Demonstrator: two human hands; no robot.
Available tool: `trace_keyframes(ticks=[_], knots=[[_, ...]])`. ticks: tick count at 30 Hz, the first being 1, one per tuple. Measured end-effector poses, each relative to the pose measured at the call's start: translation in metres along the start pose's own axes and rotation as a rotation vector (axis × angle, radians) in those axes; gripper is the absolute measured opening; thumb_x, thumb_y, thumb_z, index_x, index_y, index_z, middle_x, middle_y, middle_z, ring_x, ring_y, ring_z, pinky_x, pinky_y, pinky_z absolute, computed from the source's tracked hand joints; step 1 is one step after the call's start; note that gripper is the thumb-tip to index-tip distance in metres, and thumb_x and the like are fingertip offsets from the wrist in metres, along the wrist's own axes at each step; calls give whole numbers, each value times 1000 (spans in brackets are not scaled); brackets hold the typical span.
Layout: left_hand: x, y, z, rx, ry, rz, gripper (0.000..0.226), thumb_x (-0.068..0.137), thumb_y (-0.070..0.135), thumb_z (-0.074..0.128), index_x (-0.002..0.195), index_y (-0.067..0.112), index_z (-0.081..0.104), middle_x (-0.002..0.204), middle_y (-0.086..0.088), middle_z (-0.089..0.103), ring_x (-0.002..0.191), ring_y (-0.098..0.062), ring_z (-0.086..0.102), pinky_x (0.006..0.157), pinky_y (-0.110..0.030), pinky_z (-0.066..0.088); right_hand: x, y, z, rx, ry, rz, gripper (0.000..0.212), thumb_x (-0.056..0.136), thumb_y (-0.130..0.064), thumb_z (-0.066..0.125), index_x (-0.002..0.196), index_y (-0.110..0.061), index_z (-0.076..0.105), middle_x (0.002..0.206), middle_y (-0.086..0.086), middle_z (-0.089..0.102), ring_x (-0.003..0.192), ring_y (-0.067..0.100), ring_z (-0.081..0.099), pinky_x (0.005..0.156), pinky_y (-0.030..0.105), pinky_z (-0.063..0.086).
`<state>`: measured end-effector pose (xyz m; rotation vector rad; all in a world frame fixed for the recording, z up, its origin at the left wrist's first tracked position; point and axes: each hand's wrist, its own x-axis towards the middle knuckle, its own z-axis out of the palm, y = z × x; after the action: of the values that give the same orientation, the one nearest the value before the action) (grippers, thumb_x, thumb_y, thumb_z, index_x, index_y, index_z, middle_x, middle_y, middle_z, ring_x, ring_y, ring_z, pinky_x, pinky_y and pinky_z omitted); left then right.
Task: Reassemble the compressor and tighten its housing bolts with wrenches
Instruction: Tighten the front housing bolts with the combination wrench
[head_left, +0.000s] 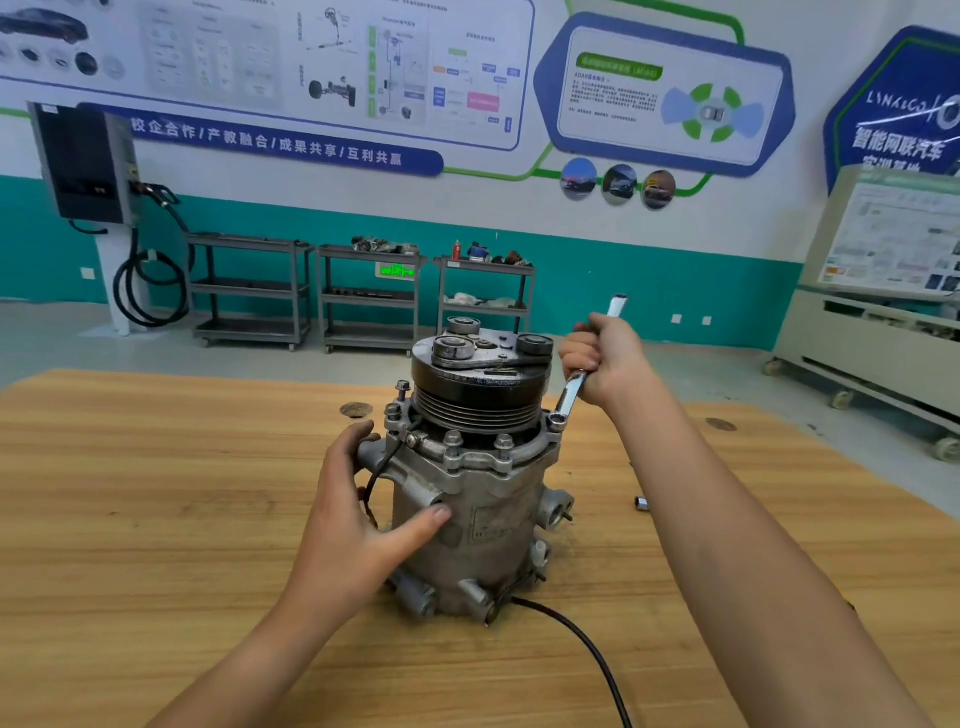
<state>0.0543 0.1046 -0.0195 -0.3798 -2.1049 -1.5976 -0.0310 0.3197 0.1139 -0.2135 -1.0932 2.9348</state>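
A grey metal compressor (483, 530) stands upright in the middle of the wooden table (156, 493), with a black pulley (480, 384) on top. Several housing bolts (453, 441) ring its upper flange; one at the left (402, 387) stands raised. My left hand (358, 514) grips the compressor's left side, thumb on the front of the body. My right hand (605, 358) is closed around a silver wrench (571, 392), whose ring end sits on a bolt at the flange's right edge (556, 420). The wrench slants up and to the right.
A black cable (587, 649) runs from the compressor's base toward the table's near edge. A small socket (641, 502) lies on the table to the right. Three metal shelf carts (369, 296) stand by the far wall, and a wheeled cabinet (872, 332) at the right.
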Motion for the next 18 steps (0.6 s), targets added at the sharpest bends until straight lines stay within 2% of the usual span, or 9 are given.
trace_keyframes(ticks=[4,8,13,18], knots=[[0,0,0,1,2,-4,91,43,59,70,122,47,26,129,15,41,126,-7,39,105,-32,35,3,5,-6,60,-13,70,38,102,-18,31,64,-14,31,31,-4,21,20,7,19,22,15,14],[-1,0,-1,6,1,-9,93,42,61,69,123,46,26,130,12,40,127,-9,39,107,-36,35,1,1,-13,107,39,-24,38,101,-19,30,63,-15,30,32,-5,20,21,7,18,23,16,14],[0,1,1,0,8,-11,95,43,62,69,125,42,27,132,10,41,128,-11,39,108,-42,36,-15,1,-24,154,192,-283,30,96,-7,27,67,-15,30,36,-6,21,26,7,17,29,16,16],[-2,1,0,-3,8,-13,95,42,62,69,125,42,27,131,10,41,128,-13,39,108,-43,36,-48,16,-35,201,275,-603,20,95,-10,30,76,-15,31,52,-4,22,34,10,24,38,15,27]])
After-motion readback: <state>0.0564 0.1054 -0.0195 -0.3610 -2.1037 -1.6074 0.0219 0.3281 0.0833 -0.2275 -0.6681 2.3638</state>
